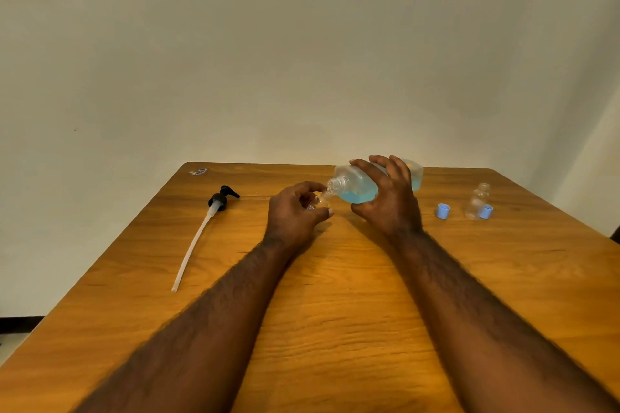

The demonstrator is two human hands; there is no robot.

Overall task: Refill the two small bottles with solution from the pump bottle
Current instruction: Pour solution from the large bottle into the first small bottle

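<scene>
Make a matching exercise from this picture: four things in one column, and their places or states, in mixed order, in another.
1. black pump head with long white tube
2. large clear plastic bottle of blue liquid
3. two light blue round caps
4. left hand

A. tilted in the right hand
B. grips a small clear bottle
C. lies on the wooden table, far left
D. flank the standing small clear bottle

Pairs: 1-C, 2-A, 3-D, 4-B.

The pump bottle (pixel 365 184) was tilted above the worktop (pixel 335 312), its mouth at a small bottle (pixel 322 199) to its left. Farther left lay the pump head (pixel 218 203). Right of the pump bottle sat one cap (pixel 443 211), then a second small bottle (pixel 478 201), another cap (pixel 486 212) just beside it.
</scene>
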